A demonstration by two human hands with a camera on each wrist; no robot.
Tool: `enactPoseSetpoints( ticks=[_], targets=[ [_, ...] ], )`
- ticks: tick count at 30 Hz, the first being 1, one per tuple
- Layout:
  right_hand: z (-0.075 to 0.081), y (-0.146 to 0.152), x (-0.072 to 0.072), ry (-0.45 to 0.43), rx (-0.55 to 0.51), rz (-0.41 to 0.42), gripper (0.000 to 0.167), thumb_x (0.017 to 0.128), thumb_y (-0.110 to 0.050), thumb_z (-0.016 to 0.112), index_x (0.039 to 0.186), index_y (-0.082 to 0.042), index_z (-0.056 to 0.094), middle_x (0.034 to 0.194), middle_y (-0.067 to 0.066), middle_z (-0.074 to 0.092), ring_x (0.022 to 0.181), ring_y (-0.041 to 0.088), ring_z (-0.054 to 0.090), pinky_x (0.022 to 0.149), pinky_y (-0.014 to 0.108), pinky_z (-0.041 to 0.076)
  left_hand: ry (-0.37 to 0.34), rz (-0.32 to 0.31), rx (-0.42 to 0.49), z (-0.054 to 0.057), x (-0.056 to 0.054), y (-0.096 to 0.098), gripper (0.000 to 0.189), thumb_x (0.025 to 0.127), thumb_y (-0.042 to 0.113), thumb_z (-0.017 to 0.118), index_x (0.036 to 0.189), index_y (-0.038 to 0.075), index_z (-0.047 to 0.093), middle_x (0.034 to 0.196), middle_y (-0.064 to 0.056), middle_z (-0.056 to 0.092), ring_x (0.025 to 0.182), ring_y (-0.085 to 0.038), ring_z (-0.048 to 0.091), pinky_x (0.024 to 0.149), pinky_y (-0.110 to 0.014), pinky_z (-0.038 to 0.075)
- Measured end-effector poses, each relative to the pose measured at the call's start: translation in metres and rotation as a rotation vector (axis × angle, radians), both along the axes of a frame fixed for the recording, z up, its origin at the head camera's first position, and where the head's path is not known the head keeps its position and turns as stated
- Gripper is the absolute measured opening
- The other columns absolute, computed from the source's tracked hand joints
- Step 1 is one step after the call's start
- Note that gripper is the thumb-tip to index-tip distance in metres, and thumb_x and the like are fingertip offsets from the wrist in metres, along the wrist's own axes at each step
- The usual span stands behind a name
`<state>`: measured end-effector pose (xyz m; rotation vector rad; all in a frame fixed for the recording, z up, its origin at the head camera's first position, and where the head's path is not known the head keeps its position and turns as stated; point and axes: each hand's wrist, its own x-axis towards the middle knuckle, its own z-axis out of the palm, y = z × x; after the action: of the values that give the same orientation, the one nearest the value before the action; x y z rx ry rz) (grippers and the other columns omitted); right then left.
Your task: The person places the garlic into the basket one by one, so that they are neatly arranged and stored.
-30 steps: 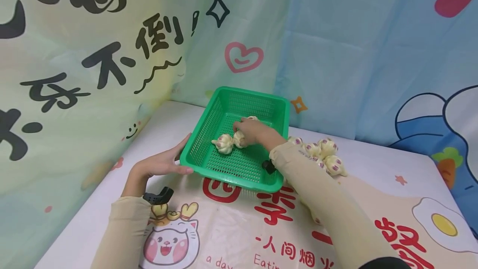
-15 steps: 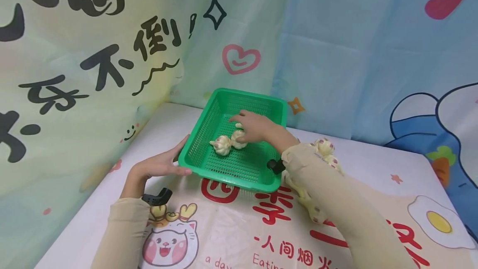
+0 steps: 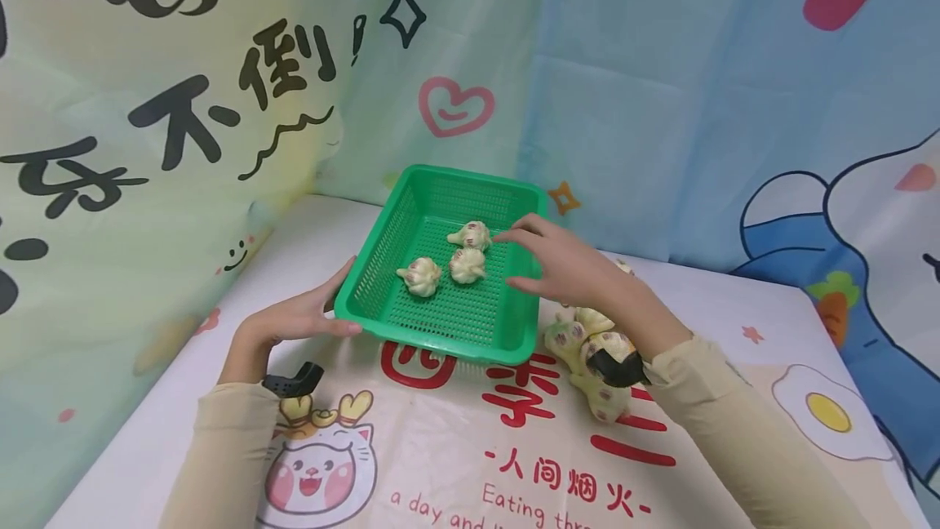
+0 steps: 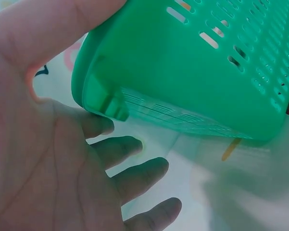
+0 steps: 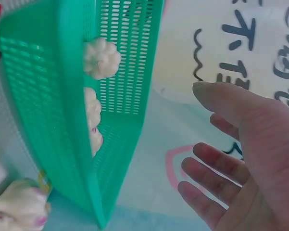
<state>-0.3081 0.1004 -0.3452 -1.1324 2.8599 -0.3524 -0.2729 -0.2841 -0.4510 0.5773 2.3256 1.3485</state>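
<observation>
A green plastic basket (image 3: 433,345) stands on the table with three garlic bulbs inside. One garlic bulb (image 3: 420,277) lies apart on the left; the other two, a nearer bulb (image 3: 467,266) and a farther bulb (image 3: 471,236), touch. My left hand (image 3: 297,315) holds the basket's near left corner between thumb and index finger; in the left wrist view the other fingers stretch out beside the wall. Over the basket's right rim hovers my right hand (image 3: 561,261), its fingers spread and nothing in them. The right wrist view shows the right palm (image 5: 259,178) bare.
Several more garlic bulbs (image 3: 605,398) lie in a pile right of the basket, partly hidden by the right forearm and its black wrist camera (image 3: 615,367). A printed cloth (image 3: 441,464) covers the table. Printed curtains (image 3: 624,104) hang close behind and at left.
My right hand has let go of a garlic bulb in the basket and drawn back right, out over the rim. The left hand stays at the corner. The head view has shifted slightly.
</observation>
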Motion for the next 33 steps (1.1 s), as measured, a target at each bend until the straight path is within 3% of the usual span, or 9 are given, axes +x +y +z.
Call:
enactPoseSetpoints(
  ticks=[7, 12, 18, 26, 33],
  targets=[
    [-0.013, 0.046, 0.045, 0.066, -0.086, -0.017, 0.057, 0.082, -0.030, 0.074, 0.133, -0.016, 0.054, 0.132, 0.005, 0.050, 0.117, 0.024, 0.053, 0.087, 0.040, 0.054, 0.001, -0.007, 0.009, -0.001, 0.000, -0.001, 0.106, 0.085, 0.030, 0.070, 0.151, 0.033, -0.013, 0.160, 0.002, -0.009, 0.146, -0.032, 0.006, 0.112, -0.061, 0.016],
    [-0.031, 0.073, 0.072, 0.005, -0.123, -0.057, 0.053, 0.080, -0.027, 0.076, 0.130, -0.019, 0.057, 0.131, 0.003, 0.051, 0.119, 0.024, 0.053, 0.090, 0.041, 0.053, 0.007, 0.000, 0.007, -0.001, 0.001, -0.003, 0.106, 0.085, 0.029, 0.070, 0.151, 0.033, -0.013, 0.161, 0.000, -0.009, 0.146, -0.033, 0.006, 0.112, -0.063, 0.015],
    [-0.066, 0.106, 0.093, -0.084, -0.162, -0.027, 0.048, 0.079, -0.019, 0.077, 0.124, -0.026, 0.060, 0.127, -0.002, 0.054, 0.113, 0.018, 0.055, 0.086, 0.035, 0.054, 0.002, -0.004, 0.015, 0.001, 0.002, 0.000, 0.106, 0.084, 0.029, 0.070, 0.151, 0.031, -0.012, 0.161, -0.001, -0.008, 0.146, -0.033, 0.005, 0.112, -0.062, 0.014],
    [-0.091, 0.127, 0.102, -0.220, -0.182, -0.040, 0.051, 0.076, -0.028, 0.080, 0.124, -0.025, 0.061, 0.128, 0.001, 0.054, 0.116, 0.020, 0.051, 0.087, 0.036, 0.054, -0.004, -0.012, 0.014, 0.001, 0.000, -0.001, 0.106, 0.085, 0.029, 0.070, 0.151, 0.032, -0.013, 0.161, -0.001, -0.010, 0.146, -0.034, 0.004, 0.111, -0.064, 0.014],
    [-0.100, 0.140, 0.097, -0.293, -0.175, -0.004, 0.050, 0.079, -0.017, 0.077, 0.125, -0.024, 0.060, 0.133, 0.006, 0.051, 0.121, 0.028, 0.048, 0.088, 0.036, 0.053, 0.002, -0.019, 0.026, 0.000, 0.000, 0.001, 0.106, 0.085, 0.028, 0.069, 0.151, 0.032, -0.014, 0.160, 0.000, -0.011, 0.146, -0.034, 0.003, 0.111, -0.064, 0.013]
  ],
)
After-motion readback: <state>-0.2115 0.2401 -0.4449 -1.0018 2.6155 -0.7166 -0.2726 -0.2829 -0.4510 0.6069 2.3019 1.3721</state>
